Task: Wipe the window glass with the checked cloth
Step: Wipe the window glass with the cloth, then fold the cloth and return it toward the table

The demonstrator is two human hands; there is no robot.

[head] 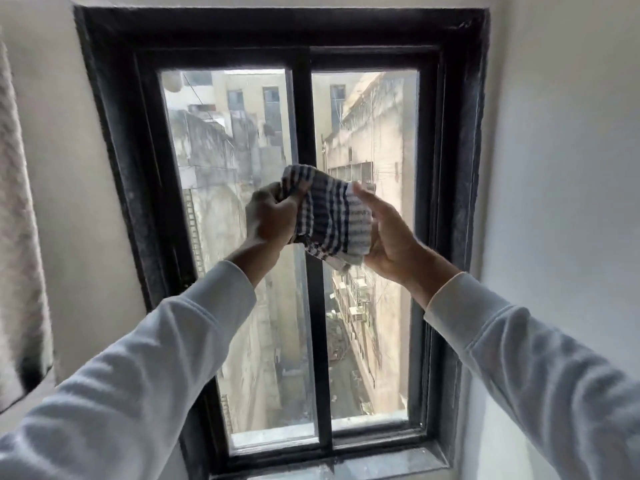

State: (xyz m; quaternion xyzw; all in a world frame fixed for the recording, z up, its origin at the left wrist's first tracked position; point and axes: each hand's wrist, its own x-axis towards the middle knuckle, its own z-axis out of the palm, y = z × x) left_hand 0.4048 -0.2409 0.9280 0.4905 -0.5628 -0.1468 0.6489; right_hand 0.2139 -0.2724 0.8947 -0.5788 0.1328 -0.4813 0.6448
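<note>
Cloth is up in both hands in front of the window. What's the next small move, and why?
Probably flatten the cloth into a pad and press it to the right pane. It is bunched between the left hand, which grips one end, and the right hand, which holds the other, and appears not yet against that hazy-looking pane.

Reaching up and forward with left arm (138,358) from 7 o'clock and right arm (519,341) from 4 o'clock, both in white sleeves, converging at centre. Gripping checked cloth (329,216) at its 9 o'clock side with left hand (270,221), fingers curled tight. Holding its 3 o'clock edge with right hand (389,240), palm facing left, thumb straight along near face, fingers hidden behind.
</note>
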